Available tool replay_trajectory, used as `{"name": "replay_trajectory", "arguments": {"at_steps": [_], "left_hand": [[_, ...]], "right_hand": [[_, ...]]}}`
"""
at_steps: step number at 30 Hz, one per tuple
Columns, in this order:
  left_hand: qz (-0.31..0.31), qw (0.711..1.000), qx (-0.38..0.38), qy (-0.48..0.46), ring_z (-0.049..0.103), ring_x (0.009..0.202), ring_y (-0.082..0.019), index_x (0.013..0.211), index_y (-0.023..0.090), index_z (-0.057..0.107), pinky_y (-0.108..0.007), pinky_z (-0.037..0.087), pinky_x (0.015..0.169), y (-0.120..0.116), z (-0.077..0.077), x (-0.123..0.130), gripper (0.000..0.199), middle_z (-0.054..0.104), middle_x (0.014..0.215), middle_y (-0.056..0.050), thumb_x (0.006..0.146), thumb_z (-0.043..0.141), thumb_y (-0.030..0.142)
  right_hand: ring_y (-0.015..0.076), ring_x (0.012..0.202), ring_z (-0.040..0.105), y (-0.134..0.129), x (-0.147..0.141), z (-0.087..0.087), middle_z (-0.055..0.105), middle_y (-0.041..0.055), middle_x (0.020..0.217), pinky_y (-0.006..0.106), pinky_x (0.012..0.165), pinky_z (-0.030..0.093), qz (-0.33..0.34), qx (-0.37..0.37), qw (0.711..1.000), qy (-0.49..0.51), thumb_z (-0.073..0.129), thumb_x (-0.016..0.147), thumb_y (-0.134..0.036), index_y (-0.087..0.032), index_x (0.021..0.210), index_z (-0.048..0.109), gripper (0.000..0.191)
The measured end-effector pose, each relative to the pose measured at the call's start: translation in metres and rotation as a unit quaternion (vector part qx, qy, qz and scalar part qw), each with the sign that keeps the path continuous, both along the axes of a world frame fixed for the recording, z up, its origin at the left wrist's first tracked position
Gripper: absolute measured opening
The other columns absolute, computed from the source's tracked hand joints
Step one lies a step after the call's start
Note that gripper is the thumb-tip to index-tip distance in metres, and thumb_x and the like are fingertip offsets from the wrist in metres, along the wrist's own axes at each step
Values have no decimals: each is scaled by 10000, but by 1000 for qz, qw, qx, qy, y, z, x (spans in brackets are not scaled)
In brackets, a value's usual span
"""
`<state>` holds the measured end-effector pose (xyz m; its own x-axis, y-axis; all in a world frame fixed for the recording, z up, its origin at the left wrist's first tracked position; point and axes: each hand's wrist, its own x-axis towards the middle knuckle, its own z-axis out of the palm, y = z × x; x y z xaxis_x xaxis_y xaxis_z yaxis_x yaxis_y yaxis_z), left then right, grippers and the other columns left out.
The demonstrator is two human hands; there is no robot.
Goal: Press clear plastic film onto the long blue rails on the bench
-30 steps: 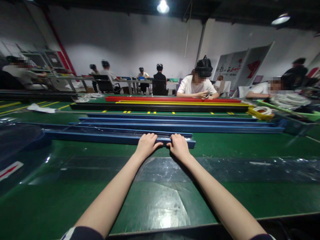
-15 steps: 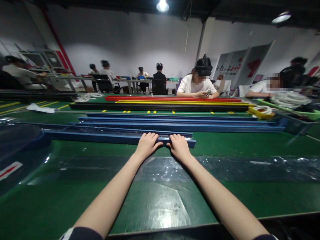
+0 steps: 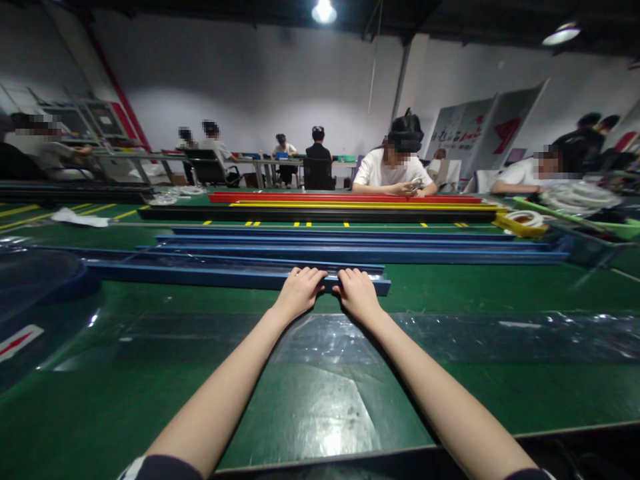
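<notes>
One blue channel runs left to right — both hands gripping it.

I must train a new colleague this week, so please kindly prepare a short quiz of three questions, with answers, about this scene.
1. What do the left hand and right hand touch?
a) yellow tray
b) front blue channel
c) white coil

2. True or false: the yellow strip lies between the red strip and the black strip.

3. Fill in: the clear plastic sheet nearest the wearer lies on a tabletop coloured ____.

Key: 1 b; 2 true; 3 green.
</notes>
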<state>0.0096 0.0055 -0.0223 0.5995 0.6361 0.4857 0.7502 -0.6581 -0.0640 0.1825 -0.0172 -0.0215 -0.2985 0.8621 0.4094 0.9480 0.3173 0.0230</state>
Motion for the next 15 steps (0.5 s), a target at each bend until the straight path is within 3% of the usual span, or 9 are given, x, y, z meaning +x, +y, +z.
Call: {"name": "replay_trajectory", "arguments": {"at_steps": [15], "left_hand": [[42, 998, -13, -39, 536, 879, -198, 935, 201, 520, -339, 325, 742, 2, -3, 6, 103, 639, 920, -25, 835, 516, 224]], "right_hand": [[219, 895, 503, 1, 0, -2, 613, 81, 952, 320, 729, 310, -3, 8, 1000, 15, 523, 851, -308, -173, 938, 531, 161]]}}
